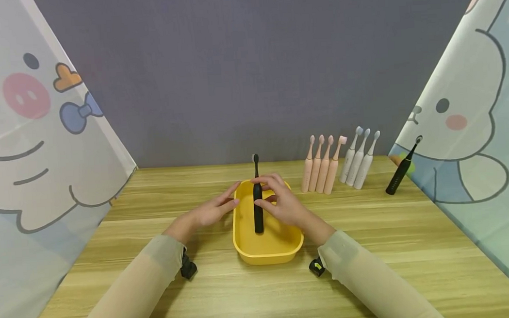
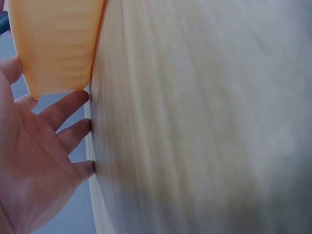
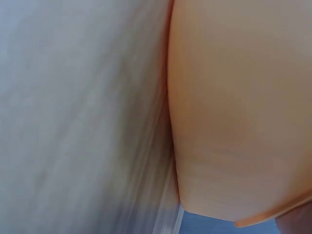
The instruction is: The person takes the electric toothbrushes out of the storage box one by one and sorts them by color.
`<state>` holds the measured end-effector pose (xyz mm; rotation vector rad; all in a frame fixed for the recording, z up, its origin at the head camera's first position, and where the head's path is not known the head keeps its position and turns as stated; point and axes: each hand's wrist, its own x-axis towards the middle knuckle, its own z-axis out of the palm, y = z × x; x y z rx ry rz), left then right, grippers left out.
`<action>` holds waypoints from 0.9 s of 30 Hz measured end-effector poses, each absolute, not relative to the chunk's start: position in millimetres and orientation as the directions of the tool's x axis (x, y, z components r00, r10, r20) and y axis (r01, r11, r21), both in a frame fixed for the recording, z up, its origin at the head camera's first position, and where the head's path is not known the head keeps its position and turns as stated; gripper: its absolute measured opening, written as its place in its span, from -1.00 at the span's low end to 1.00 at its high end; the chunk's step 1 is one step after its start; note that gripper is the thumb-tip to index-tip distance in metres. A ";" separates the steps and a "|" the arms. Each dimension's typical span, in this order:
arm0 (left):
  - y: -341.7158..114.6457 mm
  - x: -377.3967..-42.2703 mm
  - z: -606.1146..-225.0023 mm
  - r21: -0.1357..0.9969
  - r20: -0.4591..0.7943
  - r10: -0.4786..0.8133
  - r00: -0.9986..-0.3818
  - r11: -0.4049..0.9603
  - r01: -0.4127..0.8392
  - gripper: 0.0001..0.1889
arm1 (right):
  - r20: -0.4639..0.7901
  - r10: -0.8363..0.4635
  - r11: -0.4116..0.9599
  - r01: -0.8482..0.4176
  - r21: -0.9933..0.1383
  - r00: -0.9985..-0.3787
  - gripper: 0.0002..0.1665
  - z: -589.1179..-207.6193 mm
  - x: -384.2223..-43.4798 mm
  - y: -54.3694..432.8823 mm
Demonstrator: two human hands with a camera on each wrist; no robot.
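A yellow plastic basin (image 1: 269, 259) sits on the wooden table in front of me. My right hand (image 1: 283, 203) reaches over its right side and pinches a black electric toothbrush (image 1: 259, 222) between thumb and fingers. The toothbrush stands with its head up at the far rim and its handle down inside the basin. At the basin's left rim rests my left hand (image 1: 211, 211), its fingers extended; the left wrist view shows the thumb by the rim and the other fingers (image 2: 73, 134) spread near the tabletop. In the right wrist view the basin's wall (image 3: 243, 107) hides most of the right hand.
Several pink electric toothbrushes (image 1: 317, 174) stand in a row right of the basin. Beside them are 3 white ones (image 1: 356, 167), and farther right one more black toothbrush (image 1: 399, 175). A grey panel (image 1: 249, 72) closes off the back; printed cloths hang at both sides.
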<state>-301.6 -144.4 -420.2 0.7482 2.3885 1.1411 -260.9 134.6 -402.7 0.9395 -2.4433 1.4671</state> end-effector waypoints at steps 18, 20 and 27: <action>-144.1 -300.2 -419.7 0.781 -0.127 0.599 -0.791 0.552 0.292 -0.23 | 0.507 -0.435 0.246 -0.640 -0.728 -0.744 -0.49 -404.9 -258.4 133.9; -143.9 -300.2 -419.7 0.784 -0.128 0.599 -0.791 0.549 0.289 -0.23 | 0.491 -0.438 0.239 -0.624 -0.744 -0.753 -0.47 -404.1 -257.7 133.9; -144.1 -300.5 -420.5 0.791 -0.117 0.605 -0.788 0.536 0.294 -0.22 | 0.481 -0.456 0.177 -0.606 -0.776 -0.749 -0.32 -402.6 -257.1 134.7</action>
